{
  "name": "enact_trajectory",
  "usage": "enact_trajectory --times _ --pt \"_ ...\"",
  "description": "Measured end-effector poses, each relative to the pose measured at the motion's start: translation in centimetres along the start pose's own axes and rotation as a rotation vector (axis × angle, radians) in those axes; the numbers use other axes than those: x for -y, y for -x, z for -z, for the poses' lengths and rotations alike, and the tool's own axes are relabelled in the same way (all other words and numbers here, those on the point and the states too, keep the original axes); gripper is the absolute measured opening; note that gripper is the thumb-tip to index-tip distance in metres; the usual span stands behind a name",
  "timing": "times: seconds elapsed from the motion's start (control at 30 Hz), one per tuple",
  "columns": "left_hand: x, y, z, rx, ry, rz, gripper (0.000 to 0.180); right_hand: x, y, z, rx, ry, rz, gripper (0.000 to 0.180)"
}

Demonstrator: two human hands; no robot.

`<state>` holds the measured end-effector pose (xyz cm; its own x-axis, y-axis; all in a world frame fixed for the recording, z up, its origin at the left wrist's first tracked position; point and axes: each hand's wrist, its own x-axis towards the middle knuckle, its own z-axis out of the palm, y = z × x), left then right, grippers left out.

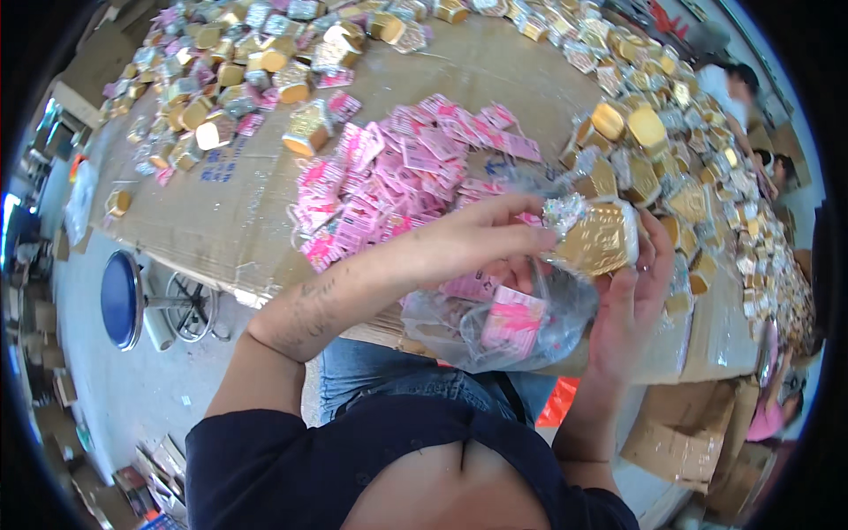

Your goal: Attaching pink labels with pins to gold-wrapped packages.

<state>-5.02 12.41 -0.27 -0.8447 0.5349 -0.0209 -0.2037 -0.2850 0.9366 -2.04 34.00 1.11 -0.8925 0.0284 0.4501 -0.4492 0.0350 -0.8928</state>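
A small gold-topped box (pixel 601 238) with pale sides is held in my right hand (pixel 632 291), whose fingers and thumb grip its right end. At the box's left edge, my left hand (pixel 503 234) has its fingers bent together; a bit of pink shows between them, and what they pinch is hard to make out. A speckled, shiny white patch (pixel 565 212) shows at the box's upper left corner, by the fingertips. Below both hands sits a clear plastic bag (pixel 442 331) at the table's near edge, with a pink printed card (pixel 514 322) in or on it.
A heap of pink cards (pixel 380 185) lies on the cardboard-covered table (pixel 212 216) left of my hands. Many gold boxes pile up at far left (pixel 221 79) and along the right (pixel 689 185). A blue stool (pixel 121 300) stands left; an open carton (pixel 680 433) stands right. Other people work at far right.
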Motion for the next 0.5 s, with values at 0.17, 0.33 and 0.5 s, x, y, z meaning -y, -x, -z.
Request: enact_trajectory --times 0.17,0.33,0.5 --pt "-2.3 -0.1 5.8 -0.142 0.050 0.117 0.040 1.7 0.7 -1.2 0.078 -0.142 -0.170 0.098" --pt "-10.1 0.6 18.4 -0.502 -0.016 -0.140 0.058 1.4 1.5 0.2 0.006 -0.166 -0.083 0.101" --pt "-12.5 3.6 22.8 -1.059 -1.168 0.240 0.091 0.4 3.6 2.7 -0.082 -0.139 0.023 0.097"
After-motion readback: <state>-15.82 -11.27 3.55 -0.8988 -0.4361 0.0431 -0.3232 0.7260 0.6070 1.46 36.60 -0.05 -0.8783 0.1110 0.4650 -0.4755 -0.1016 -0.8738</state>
